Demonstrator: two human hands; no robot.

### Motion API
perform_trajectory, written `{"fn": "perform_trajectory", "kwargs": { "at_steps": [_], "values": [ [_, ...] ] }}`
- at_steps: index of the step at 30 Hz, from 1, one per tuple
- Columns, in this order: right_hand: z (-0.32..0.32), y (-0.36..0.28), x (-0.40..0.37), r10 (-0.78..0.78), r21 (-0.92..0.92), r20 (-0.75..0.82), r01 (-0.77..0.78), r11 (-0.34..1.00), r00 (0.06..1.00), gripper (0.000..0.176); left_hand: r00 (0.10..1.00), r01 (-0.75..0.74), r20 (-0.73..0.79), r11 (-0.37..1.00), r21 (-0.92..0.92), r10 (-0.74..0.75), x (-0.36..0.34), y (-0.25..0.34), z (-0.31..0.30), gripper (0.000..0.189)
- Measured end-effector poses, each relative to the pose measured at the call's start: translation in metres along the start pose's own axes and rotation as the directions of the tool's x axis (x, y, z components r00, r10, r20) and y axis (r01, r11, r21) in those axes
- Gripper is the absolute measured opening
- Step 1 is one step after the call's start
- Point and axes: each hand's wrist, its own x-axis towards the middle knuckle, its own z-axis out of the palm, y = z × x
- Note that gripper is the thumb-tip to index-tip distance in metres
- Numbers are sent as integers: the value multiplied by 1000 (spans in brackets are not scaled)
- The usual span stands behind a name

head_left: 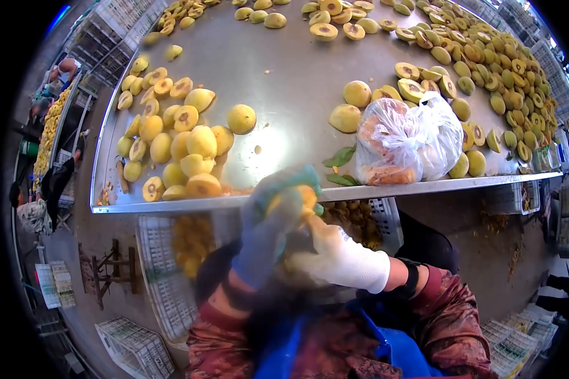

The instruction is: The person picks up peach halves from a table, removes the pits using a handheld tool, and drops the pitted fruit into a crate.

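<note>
My left hand (267, 224), in a blue-green glove and smeared by motion, is closed round a yellow peach (306, 198) just off the table's front edge. My right hand (344, 256), in a white glove, meets it from the right. Its fingers are curled in close to the fruit, and what they hold, if anything, is hidden by blur. On the metal table (284, 82), whole and halved yellow peaches (201, 140) lie to the left of my hands. A knotted clear plastic bag (411, 139) with orange-brown contents sits to the right, beside green leaves (340, 158).
A large heap of peach halves (512, 76) covers the table's right side. Below the front edge stand crates of fruit, one a white crate (161, 252) by my left knee. A wooden stool (114, 268) is on the floor at left. Other people work at a fruit-covered table (52, 129) far left.
</note>
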Motion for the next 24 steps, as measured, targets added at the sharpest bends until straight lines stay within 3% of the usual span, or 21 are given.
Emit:
{"fn": "perform_trajectory", "kwargs": {
  "at_steps": [1,4,5,8,9,11,13,15,16,17,18,20,21,22,23,24],
  "values": [
    [5,15,2,-137,-176,-79,122,977,987,34,998,-32,-50,999,22,33,0,1,5,32],
    [7,39,6,-303,-81,-180,293,953,936,33,986,-117,-85,964,237,141,5,-10,-3,57],
    [-6,14,7,-66,-210,-55,53,976,996,33,986,-122,-78,960,253,146,6,-11,-5,59],
    [-10,14,6,-176,-475,-201,61,878,964,34,967,53,-254,993,101,-26,8,1,-5,64],
    [-13,14,5,-155,-450,-207,46,892,966,37,932,41,-359,998,-57,-59,10,6,2,71],
    [-22,1,2,-413,-473,-156,299,829,897,38,933,15,-356,992,-122,-58,11,10,-7,73],
    [-23,-4,1,-465,-469,-129,359,807,876,40,936,-35,-350,980,-194,-35,11,10,-17,76],
    [-16,17,2,-314,-415,-160,225,882,936,43,937,-65,-348,980,-186,-4,8,17,-23,77],
    [-12,32,5,-173,-675,10,134,726,985,39,939,-75,-344,980,-185,7,7,20,-23,77],
    [-8,62,5,-103,-806,121,158,571,987,35,920,-72,-391,981,-181,-4,5,28,-19,76],
    [-6,89,5,-16,-898,211,201,392,977,31,919,-123,-390,981,-151,55,1,35,-20,72],
    [-7,107,10,-16,-940,206,202,275,978,28,898,-233,-400,969,-83,181,-11,55,-38,65],
    [-7,114,8,-6,-952,213,209,224,977,26,830,-272,-434,934,232,349,-22,64,-45,62],
    [-13,119,7,-55,-920,279,284,271,959,25,817,-299,-405,902,310,410,-35,77,-46,55],
    [-16,130,6,-44,-913,264,265,311,963,24,800,-326,-374,863,385,469,-47,90,-47,48],
    [-16,138,9,-37,-905,251,248,346,967,24,782,-177,-454,851,494,426,-62,99,-71,44]
  ]
}}
